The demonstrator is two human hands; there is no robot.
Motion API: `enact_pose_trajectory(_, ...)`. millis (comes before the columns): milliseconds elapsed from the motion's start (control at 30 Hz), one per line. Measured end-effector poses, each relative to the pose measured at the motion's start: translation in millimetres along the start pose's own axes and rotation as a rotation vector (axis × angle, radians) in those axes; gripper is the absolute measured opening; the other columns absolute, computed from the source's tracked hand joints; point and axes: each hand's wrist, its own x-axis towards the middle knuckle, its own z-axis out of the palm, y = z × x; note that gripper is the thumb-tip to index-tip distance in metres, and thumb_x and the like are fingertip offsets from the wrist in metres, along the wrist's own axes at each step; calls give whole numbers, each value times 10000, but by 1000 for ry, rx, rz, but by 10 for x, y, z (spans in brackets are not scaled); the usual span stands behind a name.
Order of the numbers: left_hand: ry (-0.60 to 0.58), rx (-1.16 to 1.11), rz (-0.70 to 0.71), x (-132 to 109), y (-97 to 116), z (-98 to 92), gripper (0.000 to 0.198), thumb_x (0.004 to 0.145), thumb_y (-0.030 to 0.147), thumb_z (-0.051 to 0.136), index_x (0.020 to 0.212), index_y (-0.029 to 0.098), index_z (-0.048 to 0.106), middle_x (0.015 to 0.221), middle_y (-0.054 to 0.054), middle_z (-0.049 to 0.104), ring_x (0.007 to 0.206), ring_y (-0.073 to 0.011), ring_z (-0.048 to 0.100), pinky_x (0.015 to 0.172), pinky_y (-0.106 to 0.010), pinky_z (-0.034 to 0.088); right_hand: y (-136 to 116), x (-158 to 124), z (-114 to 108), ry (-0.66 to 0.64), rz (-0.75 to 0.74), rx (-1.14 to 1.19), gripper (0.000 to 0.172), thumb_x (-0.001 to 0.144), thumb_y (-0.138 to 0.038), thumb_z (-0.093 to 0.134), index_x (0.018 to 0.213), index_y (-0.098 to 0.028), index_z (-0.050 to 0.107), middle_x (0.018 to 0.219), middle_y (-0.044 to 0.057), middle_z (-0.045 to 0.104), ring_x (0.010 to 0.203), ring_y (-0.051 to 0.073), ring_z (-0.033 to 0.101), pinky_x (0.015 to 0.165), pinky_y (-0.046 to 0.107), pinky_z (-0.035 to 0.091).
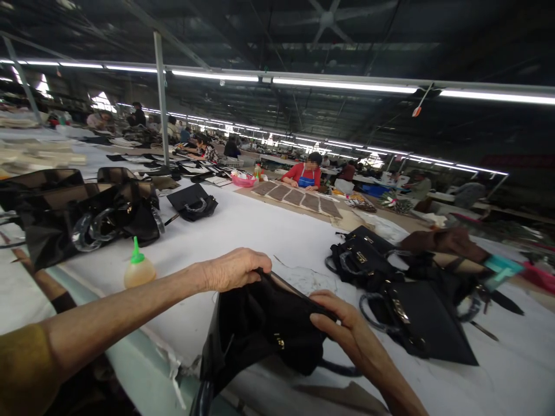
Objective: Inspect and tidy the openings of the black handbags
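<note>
Two hands on one black handbag (260,329) at the near edge of the white table (269,231). Grip: left hand (236,268) closed over the bag's top rim, fingers curled down into the opening; right hand (336,320) clamped on the opposite rim, thumb on top. The mouth of the bag is held apart between them. The bag lies partly on the table, its lower corner hanging past the edge.

Risks, as I judge them:
- Much of the bag's weight sits at the edge, so a loosened grip on either side could let it slide off toward the floor.
- The glue bottle (139,270) with a green nozzle stands upright just beyond the left forearm — a sweep of that arm could tip it onto the white surface.
- Other black bags (364,257) lie near the right hand with metal fittings exposed; dragging the held bag across them could scuff it.
- A worker in red (307,173) sits well apart — no interference likely
</note>
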Motion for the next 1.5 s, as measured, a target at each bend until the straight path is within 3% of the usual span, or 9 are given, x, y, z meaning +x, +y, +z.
enact_pose_trajectory(233, -7, -78, 29, -2, -49, 21, 85, 730, 73, 493, 712, 156, 494, 894, 0, 556, 709, -79, 495, 657, -156, 353, -48, -10, 71, 44, -8, -157, 195, 847, -304, 420, 801, -196, 576, 771, -4, 560, 727, 141, 510, 663, 245, 391)
enact_pose_trajectory(467, 48, -105, -102, -1, -50, 65, 118, 669, 66, 480, 653, 158, 409, 805, 13, 553, 692, -95, 477, 664, -184, 361, -37, 25, 100, 68, 74, -219, 259, 847, -398, 410, 786, -205, 570, 761, -9, 578, 730, 148, 521, 660, 243, 393)
enact_pose_trajectory(600, 57, -113, -164, 10, -64, 93, 116, 659, 85, 491, 642, 161, 405, 748, 20, 542, 665, -98, 467, 649, -189, 360, 11, 30, 114, 96, 68, -264, 273, 854, -408, 387, 815, -219, 580, 783, -6, 596, 744, 155, 536, 682, 250, 412)
enact_pose_trajectory(733, 82, -164, -89, 0, -21, 81, 129, 676, 84, 492, 616, 153, 402, 823, 10, 552, 693, -93, 471, 665, -184, 355, 123, 11, 153, 202, 43, -308, 256, 848, -394, 402, 920, -222, 576, 901, 20, 612, 818, 170, 564, 733, 271, 451)
enact_pose_trajectory(833, 98, -198, -42, -18, 30, 62, 113, 670, 58, 475, 617, 143, 425, 996, -5, 535, 718, -80, 482, 668, -176, 355, 222, -8, 203, 386, -81, -370, 284, 813, -367, 470, 1039, -200, 512, 1117, 75, 540, 964, 197, 543, 821, 318, 458)
enact_pose_trajectory(900, 86, -211, -33, -30, 55, 51, 103, 649, 47, 477, 606, 135, 443, 1084, -18, 506, 742, -83, 497, 666, -179, 358, 258, -24, 234, 445, -220, -425, 236, 805, -327, 484, 998, -193, 509, 1158, 94, 502, 1037, 211, 506, 864, 349, 447)
enact_pose_trajectory(1033, 43, -234, -22, -45, 72, 40, 92, 590, 36, 491, 560, 119, 468, 1106, -36, 496, 774, -108, 521, 634, -187, 360, 241, -54, 263, 424, -325, -543, 99, 818, -246, 458, 863, -205, 537, 1162, 93, 478, 1078, 221, 467, 864, 377, 451)
enact_pose_trajectory(1267, -1, -230, 5, -51, 101, 28, 78, 563, 44, 514, 519, 103, 487, 1132, -3, 479, 625, -46, 471, 584, -177, 354, 184, -49, 256, 410, -366, -668, 150, 835, -198, 425, 900, -204, 560, 1177, 98, 460, 1086, 233, 444, 856, 418, 443)
enact_pose_trajectory(1500, 8, -216, -8, -60, 109, 19, 78, 560, 42, 515, 514, 102, 498, 1130, 9, 480, 615, -39, 454, 568, -175, 345, 198, -64, 237, 459, -584, -778, 199, 787, -121, 499, 940, -191, 606, 1101, 111, 545, 1020, 232, 497, 826, 407, 454)
